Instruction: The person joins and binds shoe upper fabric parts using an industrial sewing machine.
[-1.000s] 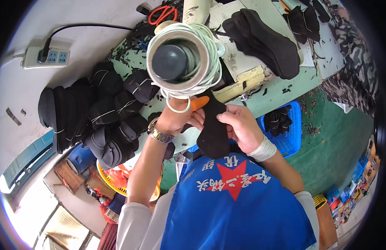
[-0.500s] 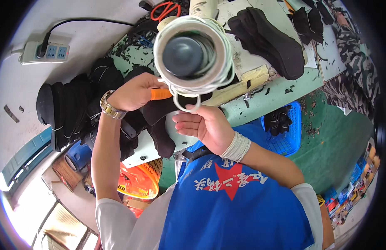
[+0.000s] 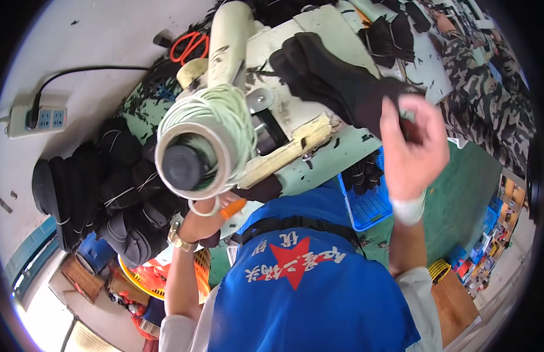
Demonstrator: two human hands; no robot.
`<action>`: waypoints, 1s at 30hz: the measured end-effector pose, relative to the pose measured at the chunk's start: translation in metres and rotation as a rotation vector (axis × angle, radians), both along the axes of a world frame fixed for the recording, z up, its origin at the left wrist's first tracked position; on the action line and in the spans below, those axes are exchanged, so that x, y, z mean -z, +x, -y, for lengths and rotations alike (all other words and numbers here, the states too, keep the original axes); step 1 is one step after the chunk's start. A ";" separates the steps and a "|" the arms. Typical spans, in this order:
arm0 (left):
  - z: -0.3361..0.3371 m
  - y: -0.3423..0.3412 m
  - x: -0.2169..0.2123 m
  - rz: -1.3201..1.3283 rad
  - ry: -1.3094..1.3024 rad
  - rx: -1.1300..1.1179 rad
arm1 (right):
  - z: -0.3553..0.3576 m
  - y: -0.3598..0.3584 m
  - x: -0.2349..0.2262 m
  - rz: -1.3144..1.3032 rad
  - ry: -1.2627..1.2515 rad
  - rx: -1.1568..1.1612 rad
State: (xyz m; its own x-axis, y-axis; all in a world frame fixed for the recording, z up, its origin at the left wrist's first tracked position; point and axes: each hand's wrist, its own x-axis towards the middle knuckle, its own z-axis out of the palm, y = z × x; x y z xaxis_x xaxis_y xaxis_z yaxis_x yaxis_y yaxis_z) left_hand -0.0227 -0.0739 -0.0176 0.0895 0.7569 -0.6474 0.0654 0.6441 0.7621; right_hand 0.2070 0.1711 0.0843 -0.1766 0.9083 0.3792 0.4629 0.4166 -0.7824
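1. Counted one stack of black insole-shaped pieces (image 3: 336, 76) on the table (image 3: 295, 183), right of centre; at least three layers, flat, matt, felt-like, with rounded ends.
2. Found right hand (image 3: 414, 155) at the near end of that stack, thumb and fingers loosely curled, a gap between; blurred, so unable to tell a firm grip from a touch.
3. Found left hand (image 3: 204, 224) partly behind the cord tube (image 3: 224, 141), one orange finger cover (image 3: 234, 209) on; just beside one dark piece (image 3: 263, 189). Unable to tell finger spread or hold.
4. Noted on the tube: pale, smooth cord (image 3: 240, 126), many turns; inside, one round dark cap (image 3: 183, 167).
5. Counted at least four black bundles (image 3: 116, 190) at left, tied with thin pale cord.
6. Counted one pair of red-handled scissors (image 3: 191, 48), one blue plastic lattice basket (image 3: 370, 206).
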 end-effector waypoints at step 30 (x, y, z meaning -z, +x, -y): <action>-0.085 -0.047 -0.044 0.046 -0.152 0.079 | 0.076 -0.069 0.095 0.404 -0.567 -0.627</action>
